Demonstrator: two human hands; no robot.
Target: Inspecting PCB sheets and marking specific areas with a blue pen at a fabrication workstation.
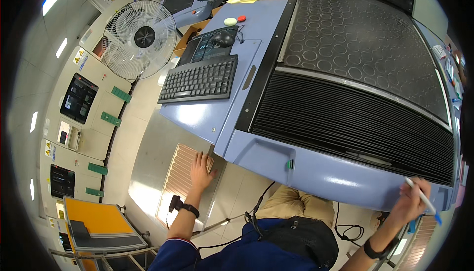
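My left hand (200, 174) lies on the upper right edge of a copper-coloured panel with ribbed rows (176, 182), its fingers stretched out and the thumb apart. The panel rests on a grey metal table (150, 145) at my left. Closed in a grip, my right hand (412, 202) holds a slim white pen with a blue end (427, 203); it is over the front right edge of the blue-grey machine (340, 184). Below that hand, a second copper-coloured panel (419, 239) shows in part at the lower right.
Before me the machine carries a black ribbed surface (345, 118) and a dark mat with rings (355, 39). A black keyboard (201, 79), a mouse (223, 38) and red (241, 19) and pale green (230, 21) buttons sit on its left. Beyond stands a fan (140, 39); a yellow-topped cart (98, 216) is lower left.
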